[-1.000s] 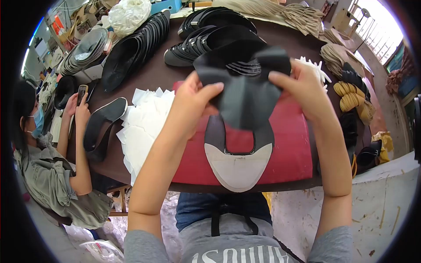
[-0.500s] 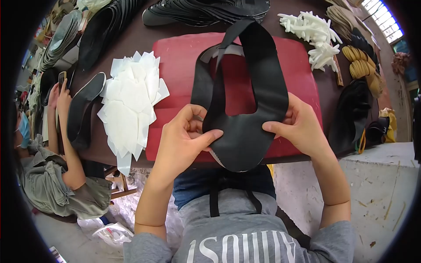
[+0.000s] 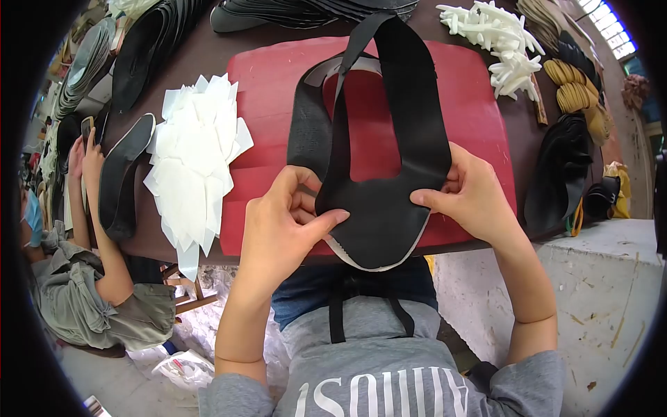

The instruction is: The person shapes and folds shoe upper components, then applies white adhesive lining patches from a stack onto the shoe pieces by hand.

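Note:
A black shoe upper point(image 3: 379, 229) is held over the red mat, its rounded toe towards my body and its heel loop standing up away from me. My left hand point(image 3: 285, 222) pinches the left edge near the toe, thumb on top and fingers beneath. On the opposite edge, my right hand point(image 3: 469, 191) grips in the same way, its fingertips partly hidden under the material. A pale lining edge shows around the toe. The red mat point(image 3: 260, 90) is visible through the opening of the upper.
White cut pieces point(image 3: 191, 160) lie overlapped left of the mat, beside another black upper point(image 3: 119, 187). White finger-shaped pieces point(image 3: 493, 42) are heaped at the back right. Stacked black uppers point(image 3: 299, 15) line the far edge. A co-worker at left holds a phone point(image 3: 87, 128).
The toe has tilted slightly, so more of its pale edge shows. Both hands keep their pinch on the upper. The table contents have shifted a little left in view.

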A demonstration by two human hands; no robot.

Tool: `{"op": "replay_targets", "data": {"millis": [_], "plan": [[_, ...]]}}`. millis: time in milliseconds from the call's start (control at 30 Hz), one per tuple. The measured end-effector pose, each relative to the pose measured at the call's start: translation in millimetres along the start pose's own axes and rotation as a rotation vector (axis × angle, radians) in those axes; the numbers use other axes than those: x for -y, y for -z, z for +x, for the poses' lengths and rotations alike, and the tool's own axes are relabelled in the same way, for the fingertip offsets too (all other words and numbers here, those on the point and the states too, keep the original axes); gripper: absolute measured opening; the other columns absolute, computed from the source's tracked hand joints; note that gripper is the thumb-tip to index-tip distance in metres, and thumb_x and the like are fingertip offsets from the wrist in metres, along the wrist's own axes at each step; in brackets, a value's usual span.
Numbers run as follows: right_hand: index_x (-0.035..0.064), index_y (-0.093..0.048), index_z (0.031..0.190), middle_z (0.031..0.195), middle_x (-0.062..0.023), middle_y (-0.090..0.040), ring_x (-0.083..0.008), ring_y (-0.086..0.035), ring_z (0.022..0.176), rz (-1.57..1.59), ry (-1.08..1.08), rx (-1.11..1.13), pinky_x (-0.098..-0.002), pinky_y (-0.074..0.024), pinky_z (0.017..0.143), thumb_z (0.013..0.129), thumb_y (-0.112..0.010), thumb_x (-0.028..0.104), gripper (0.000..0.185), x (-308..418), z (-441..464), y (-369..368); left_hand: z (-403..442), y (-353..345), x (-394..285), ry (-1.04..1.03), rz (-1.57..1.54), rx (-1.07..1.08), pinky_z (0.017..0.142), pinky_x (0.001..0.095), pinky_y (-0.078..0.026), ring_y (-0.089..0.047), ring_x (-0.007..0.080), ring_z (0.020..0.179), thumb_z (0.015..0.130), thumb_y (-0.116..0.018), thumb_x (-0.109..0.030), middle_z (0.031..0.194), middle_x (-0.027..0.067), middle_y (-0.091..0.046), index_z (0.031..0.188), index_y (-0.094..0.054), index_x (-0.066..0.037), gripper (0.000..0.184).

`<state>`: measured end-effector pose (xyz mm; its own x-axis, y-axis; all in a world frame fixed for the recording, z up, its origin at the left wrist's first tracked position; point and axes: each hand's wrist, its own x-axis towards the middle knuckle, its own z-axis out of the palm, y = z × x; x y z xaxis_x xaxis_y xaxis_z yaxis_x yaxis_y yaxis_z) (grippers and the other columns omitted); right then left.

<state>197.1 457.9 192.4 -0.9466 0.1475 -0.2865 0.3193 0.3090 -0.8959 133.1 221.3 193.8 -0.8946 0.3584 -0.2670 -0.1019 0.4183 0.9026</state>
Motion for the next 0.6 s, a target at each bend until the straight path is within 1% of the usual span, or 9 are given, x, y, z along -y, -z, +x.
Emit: {"op": "replay_targets", "data": {"millis": [200, 333, 533, 600], "plan": [[-0.0048, -0.056, 0.112, 0.089, -0.0088, -0.065, -0.0117, -0.060, 0.070, -0.043, -0.040, 0.012, -0.0213, -0.0531, 0.062, 0.072, -0.071, -0.008, 0.043, 4.0, 1.5, 1.1, 0.9, -0.8, -0.6, -0.014, 0.034, 0.014, 0.049, 0.0164, -0.044, -0.055, 0.0081, 0.050, 0.068, -0.077, 0.003, 0.069, 0.0057, -0.058, 0.099, -0.056, 0.003, 0.038], [-0.0046, -0.057, 0.097, 0.071, -0.0071, -0.063, -0.0128, -0.055, 0.059, -0.042, 0.013, -0.034, -0.0242, -0.0442, 0.057, 0.070, -0.072, -0.001, 0.031, 2.4, 2.7, -0.4, 2.4, 0.4, 0.1, -0.050, 0.069, 0.020, 0.048, 0.0164, -0.042, -0.054, 0.0081, 0.050, 0.067, -0.077, 0.002, 0.068, 0.0047, -0.056, 0.096, -0.056, 0.002, 0.036], [-0.0051, -0.057, 0.097, 0.070, -0.0087, -0.062, -0.0146, -0.053, 0.058, -0.141, 0.034, -0.048, -0.0263, -0.0442, 0.057, 0.069, -0.073, 0.001, 0.032, 4.1, 1.6, -0.9, 2.0, -0.1, -1.2, -0.071, 0.144, 0.021, 0.048, 0.0165, -0.040, -0.055, 0.0085, 0.049, 0.066, -0.078, 0.001, 0.067, 0.0038, -0.054, 0.094, -0.055, 0.001, 0.036], [-0.0045, -0.057, 0.101, 0.074, -0.0071, -0.063, -0.0124, -0.054, 0.060, -0.195, 0.012, -0.030, -0.0234, -0.0439, 0.057, 0.069, -0.072, -0.001, 0.036, 5.1, 1.5, -0.2, 2.0, -0.3, 0.5, -0.085, 0.135, 0.034, 0.048, 0.0169, -0.039, -0.052, 0.0079, 0.048, 0.066, -0.078, 0.000, 0.067, 0.0032, -0.054, 0.092, -0.055, 0.000, 0.035]]}}
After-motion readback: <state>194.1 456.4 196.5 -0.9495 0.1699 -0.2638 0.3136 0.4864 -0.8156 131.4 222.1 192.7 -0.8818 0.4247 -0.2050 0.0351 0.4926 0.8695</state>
